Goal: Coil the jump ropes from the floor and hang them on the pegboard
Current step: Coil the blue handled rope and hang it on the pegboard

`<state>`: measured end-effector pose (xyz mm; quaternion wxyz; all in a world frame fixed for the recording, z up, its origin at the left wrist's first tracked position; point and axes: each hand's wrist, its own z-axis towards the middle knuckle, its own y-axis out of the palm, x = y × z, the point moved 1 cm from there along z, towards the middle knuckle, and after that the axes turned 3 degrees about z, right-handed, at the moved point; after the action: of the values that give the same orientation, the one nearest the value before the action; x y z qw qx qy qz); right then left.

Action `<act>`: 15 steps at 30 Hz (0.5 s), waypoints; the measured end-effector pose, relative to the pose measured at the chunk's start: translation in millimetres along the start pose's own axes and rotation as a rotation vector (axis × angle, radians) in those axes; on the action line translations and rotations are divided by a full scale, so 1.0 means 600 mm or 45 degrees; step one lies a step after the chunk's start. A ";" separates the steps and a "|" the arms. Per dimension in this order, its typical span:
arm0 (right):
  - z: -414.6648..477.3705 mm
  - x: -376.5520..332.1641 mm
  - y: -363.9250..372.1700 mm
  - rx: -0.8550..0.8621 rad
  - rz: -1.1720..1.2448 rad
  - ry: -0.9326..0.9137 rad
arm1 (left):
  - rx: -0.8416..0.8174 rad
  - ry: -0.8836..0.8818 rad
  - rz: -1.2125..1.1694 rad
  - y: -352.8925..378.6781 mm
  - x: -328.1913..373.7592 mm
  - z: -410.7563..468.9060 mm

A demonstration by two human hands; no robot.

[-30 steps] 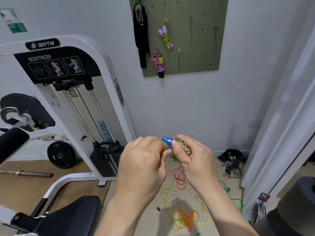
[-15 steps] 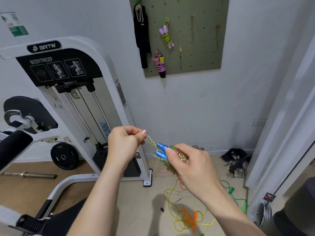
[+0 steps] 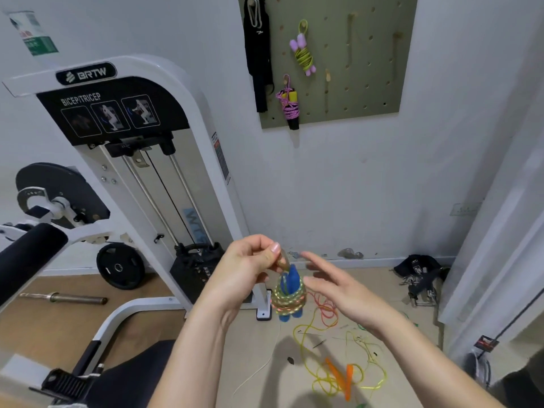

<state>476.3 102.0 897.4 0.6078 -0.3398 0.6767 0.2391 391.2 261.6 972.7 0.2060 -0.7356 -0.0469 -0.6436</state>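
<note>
A coiled jump rope [image 3: 290, 295] with blue handles and a glittery cord hangs from my left hand [image 3: 245, 267], which pinches its loop end between thumb and fingers. Just right of the bundle, my right hand [image 3: 332, 287] is open with fingers spread and does not hold it. On the wall above is the green pegboard [image 3: 368, 54]; a yellow-green rope with lilac handles [image 3: 303, 51] and a pink rope with black and yellow handles [image 3: 290, 106] hang on it. A yellow rope with orange handles [image 3: 338, 375], a red rope [image 3: 325, 312] and a green rope [image 3: 409, 319] lie tangled on the floor.
A white bicep/tricep machine [image 3: 141, 160] stands at the left with a weight plate [image 3: 120, 266] and a barbell bar [image 3: 63, 298] on the floor. A black strap [image 3: 259, 54] hangs on the pegboard's left edge. Black straps with metal buckles [image 3: 419, 278] lie by the right wall.
My right hand has let go of the coiled bundle and opened. The bundle now hangs upright from my left hand, which has moved right toward the middle.
</note>
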 end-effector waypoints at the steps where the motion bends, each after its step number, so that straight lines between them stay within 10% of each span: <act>1: 0.004 -0.015 0.011 0.026 0.042 -0.076 | -0.030 0.017 0.019 -0.005 -0.003 0.004; 10: 0.062 -0.098 0.126 -0.061 0.309 -0.260 | -0.005 0.096 -0.480 -0.085 -0.030 0.038; 15: 0.090 -0.139 0.168 0.281 -0.522 -0.439 | -0.006 0.016 -0.758 -0.156 -0.035 0.047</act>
<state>438.8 221.9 962.5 0.7829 -0.3556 0.5024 0.0905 382.5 361.0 972.4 0.0066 -0.6859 -0.2578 -0.6805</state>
